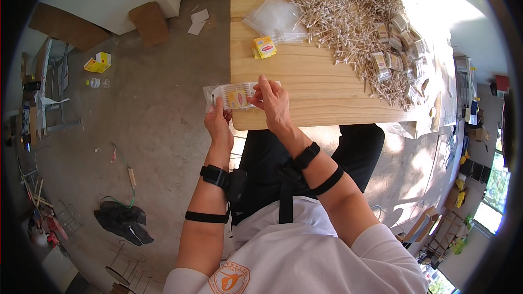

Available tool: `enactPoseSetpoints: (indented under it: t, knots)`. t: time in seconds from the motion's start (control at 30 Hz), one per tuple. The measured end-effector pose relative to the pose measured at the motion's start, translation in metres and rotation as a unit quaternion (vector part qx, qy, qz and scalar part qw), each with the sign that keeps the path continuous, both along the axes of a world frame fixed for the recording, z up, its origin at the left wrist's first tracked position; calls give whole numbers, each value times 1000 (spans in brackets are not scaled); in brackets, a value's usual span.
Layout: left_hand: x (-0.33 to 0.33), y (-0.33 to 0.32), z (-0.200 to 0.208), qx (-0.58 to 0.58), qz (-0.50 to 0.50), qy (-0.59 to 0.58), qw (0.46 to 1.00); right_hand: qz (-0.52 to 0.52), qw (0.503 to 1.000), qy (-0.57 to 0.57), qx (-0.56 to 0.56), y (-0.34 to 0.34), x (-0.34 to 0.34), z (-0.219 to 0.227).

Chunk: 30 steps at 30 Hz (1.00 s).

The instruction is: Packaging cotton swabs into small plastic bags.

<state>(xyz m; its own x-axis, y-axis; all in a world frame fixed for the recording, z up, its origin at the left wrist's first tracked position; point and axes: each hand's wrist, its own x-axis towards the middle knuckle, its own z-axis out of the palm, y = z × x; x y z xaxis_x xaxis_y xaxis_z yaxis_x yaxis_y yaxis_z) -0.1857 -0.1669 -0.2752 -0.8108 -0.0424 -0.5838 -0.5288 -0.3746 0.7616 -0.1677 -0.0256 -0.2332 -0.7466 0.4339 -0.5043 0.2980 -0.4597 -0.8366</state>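
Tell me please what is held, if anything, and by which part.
A clear bag of cotton swabs: the left grip holds its near edge, left of middle; the right grip is at its right part, pinch unclear.

wide head-worn view, steeply downward

Passable just right of the right hand (275, 104) along a bare strip of pale wooden tabletop (321, 93); blocked farther right by clear plastic packets filled with cotton swabs (381, 66). Hemmed in ahead and to the right by a broad heap of loose white-tipped swabs (340, 5). Obstructed near, ahead of the right hand, by a small stack of yellow cards (265, 48), with flat clear plastic bags (275, 19) beyond. Closed between both hands by a flat clear swab-filled bag (236, 98). Open leftward from the left hand (219, 123), over gray concrete floor (163, 109).
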Motion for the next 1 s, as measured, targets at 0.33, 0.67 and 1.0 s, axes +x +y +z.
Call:
enactPoseSetpoints:
  t: [0.33,0.67,1.0]
  knots:
    - [0,0,-3,-3,2,3,1000,8,1000,-16,-20,-3,1,2]
    - [5,-8,5,44,-46,48,997,134,917,56,371,2,9,7]
    - [4,-6,0,-34,-83,71,993,175,818,144,529,-18,10,-1]
